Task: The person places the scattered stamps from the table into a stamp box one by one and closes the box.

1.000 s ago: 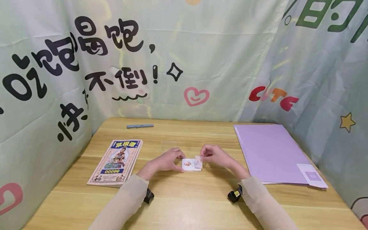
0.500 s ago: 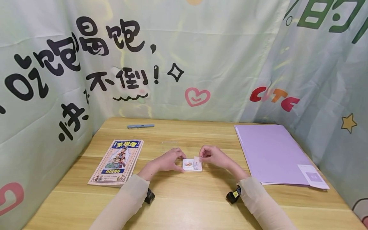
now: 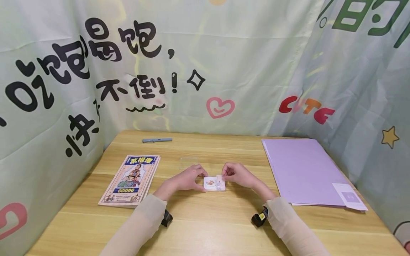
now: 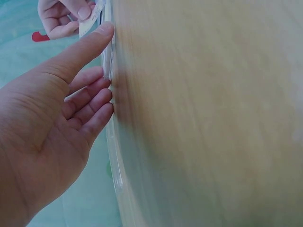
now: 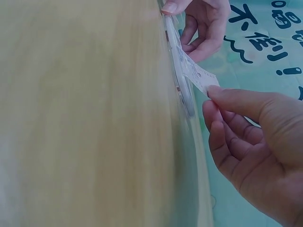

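left hand (image 3: 187,179) steadies pad (image 3: 214,184), mid-frame, fingers straight | right hand (image 3: 236,174) pinches sticker (image 3: 219,181), seemingly half peeled | lower part still attached

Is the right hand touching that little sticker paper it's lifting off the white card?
Touching. The right wrist view shows the right hand pinching the sticker by its raised edge.
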The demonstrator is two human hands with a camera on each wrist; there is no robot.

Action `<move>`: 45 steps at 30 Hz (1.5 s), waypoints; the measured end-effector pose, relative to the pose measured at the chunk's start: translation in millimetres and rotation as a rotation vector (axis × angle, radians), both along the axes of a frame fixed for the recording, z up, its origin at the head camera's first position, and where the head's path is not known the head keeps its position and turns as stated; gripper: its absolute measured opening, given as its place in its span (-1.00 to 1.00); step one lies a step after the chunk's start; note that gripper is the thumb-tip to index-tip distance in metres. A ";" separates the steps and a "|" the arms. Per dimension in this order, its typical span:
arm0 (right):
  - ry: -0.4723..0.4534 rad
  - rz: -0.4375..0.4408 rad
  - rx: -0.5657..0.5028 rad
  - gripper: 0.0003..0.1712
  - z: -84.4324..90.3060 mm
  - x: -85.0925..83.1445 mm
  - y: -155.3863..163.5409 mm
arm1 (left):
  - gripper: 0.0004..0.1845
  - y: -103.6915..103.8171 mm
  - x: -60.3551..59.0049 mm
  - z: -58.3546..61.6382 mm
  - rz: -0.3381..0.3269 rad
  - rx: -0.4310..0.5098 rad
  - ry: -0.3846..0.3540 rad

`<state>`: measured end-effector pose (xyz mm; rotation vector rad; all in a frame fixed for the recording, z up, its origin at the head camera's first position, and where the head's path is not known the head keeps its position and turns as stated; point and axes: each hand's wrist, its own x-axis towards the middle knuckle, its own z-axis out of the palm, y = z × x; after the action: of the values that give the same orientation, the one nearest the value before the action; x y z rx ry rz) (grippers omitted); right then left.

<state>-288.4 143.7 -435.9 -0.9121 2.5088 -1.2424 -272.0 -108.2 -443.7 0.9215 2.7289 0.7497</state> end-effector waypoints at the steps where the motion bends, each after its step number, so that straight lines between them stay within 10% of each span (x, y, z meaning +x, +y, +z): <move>1: -0.002 0.000 -0.003 -0.89 -0.4 -0.3 0.0 | -0.42 -0.1 0.1 0.1 0.000 0.000 0.000; 45: 0.001 -0.047 -0.016 -0.90 -15.0 -5.0 -1.2 | -0.45 0.6 0.6 1.6 0.011 -0.005 -0.014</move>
<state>-293.4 142.4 -450.9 -0.8627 2.5386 -1.2773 -271.4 -107.6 -442.0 0.8977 2.7251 0.7483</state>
